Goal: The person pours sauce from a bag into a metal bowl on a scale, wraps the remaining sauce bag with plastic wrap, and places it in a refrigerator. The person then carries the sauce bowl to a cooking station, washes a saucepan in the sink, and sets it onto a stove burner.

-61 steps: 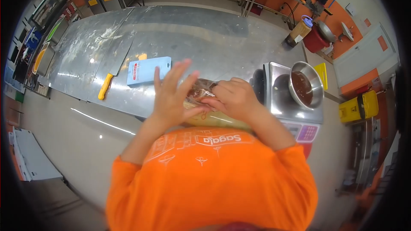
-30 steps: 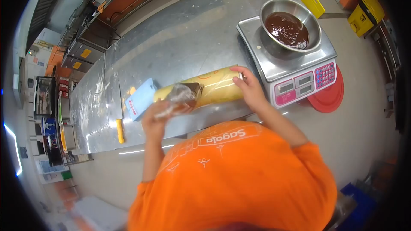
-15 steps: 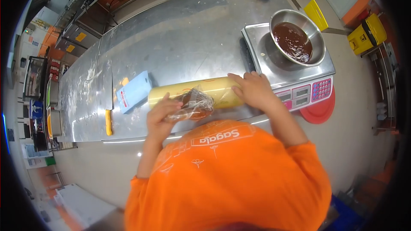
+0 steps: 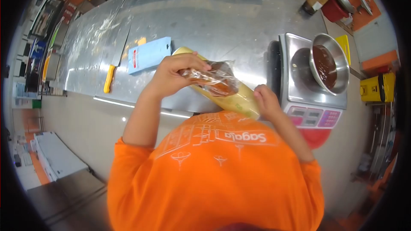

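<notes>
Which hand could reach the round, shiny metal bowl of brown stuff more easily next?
Probably the right hand: it is nearer the bowl. The left hand is farther away and holds a brown bundle in clear plastic.

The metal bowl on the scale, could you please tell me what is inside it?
The bowl holds a glossy brown liquid, which hides the bottom, so whatever lies beneath cannot be seen.

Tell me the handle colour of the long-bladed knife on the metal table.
The slim knife handle is yellow, seen best in the head view.
</notes>
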`<state>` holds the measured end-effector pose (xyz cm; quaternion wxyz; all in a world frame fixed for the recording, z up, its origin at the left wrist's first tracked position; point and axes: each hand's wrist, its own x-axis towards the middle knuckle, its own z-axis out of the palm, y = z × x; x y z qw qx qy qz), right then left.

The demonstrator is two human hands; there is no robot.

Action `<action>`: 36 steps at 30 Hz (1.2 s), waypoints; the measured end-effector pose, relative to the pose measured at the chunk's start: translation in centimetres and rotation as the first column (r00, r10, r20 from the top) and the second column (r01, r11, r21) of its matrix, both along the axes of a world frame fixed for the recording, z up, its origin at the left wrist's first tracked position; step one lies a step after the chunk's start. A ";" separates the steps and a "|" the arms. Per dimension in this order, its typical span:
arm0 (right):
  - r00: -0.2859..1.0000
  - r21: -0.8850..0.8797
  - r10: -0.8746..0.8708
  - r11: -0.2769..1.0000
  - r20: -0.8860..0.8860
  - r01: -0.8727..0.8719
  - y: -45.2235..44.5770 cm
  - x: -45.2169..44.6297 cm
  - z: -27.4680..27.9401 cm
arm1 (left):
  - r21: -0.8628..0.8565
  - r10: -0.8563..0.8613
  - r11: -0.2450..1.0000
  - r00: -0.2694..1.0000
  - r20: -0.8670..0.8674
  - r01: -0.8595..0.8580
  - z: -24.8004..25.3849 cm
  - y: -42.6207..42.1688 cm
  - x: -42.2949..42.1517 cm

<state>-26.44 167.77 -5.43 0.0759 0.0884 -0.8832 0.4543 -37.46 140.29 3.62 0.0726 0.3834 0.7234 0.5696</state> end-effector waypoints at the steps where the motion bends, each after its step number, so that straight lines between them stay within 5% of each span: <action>1: 1.000 -0.005 0.019 1.000 0.017 -0.019 -0.3 0.3 -0.4 | -0.005 0.019 1.000 1.000 0.017 -0.019 0.2 0.1 0.0; 3: 0.994 -0.103 -0.004 0.995 -0.112 -0.008 -0.5 0.6 -0.8 | -0.042 -0.019 0.999 1.000 -0.008 0.019 0.6 0.1 0.1; 7: 0.895 0.187 0.161 0.978 -0.416 -0.089 -0.2 0.2 -1.0 | -0.140 -0.006 0.990 1.000 0.008 0.007 1.1 -0.1 0.7; 11: 0.865 0.377 0.213 0.926 -0.455 -0.030 0.2 0.6 -0.6 | -0.069 -0.023 0.997 0.997 0.079 0.029 0.5 -0.1 1.1; 15: 0.929 0.457 0.196 0.889 -0.312 -0.034 0.0 0.4 1.4 | -0.049 -0.005 0.999 1.000 0.020 0.006 0.4 -0.2 1.1; 17: 0.971 0.265 0.193 0.953 -0.143 -0.150 0.4 0.2 2.2 | -0.041 0.013 0.999 0.995 0.100 -0.009 0.5 -0.5 1.2; 20: 0.994 0.171 0.107 0.980 -0.013 -0.103 1.2 1.0 1.1 | -0.050 0.045 0.998 0.989 0.142 -0.038 0.5 -0.5 0.8; 21: 0.994 0.172 0.107 0.980 -0.022 -0.102 1.2 0.9 0.5 | -0.071 0.064 0.996 0.991 0.116 -0.056 0.6 -0.5 0.7; 23: 0.936 0.237 0.152 0.968 -0.316 -0.078 1.2 0.6 -0.7 | -0.127 0.068 0.991 0.985 0.161 -0.047 1.2 -0.5 0.6; 27: 0.938 0.091 0.053 0.996 -0.343 -0.023 0.9 0.4 -1.1 | -0.159 0.064 0.987 0.969 0.240 -0.026 1.1 -0.5 0.3; 36: 0.840 0.414 0.240 0.910 -0.487 -0.020 0.4 0.5 -0.2 | -0.196 0.036 0.981 0.977 0.211 0.006 1.3 -0.1 0.0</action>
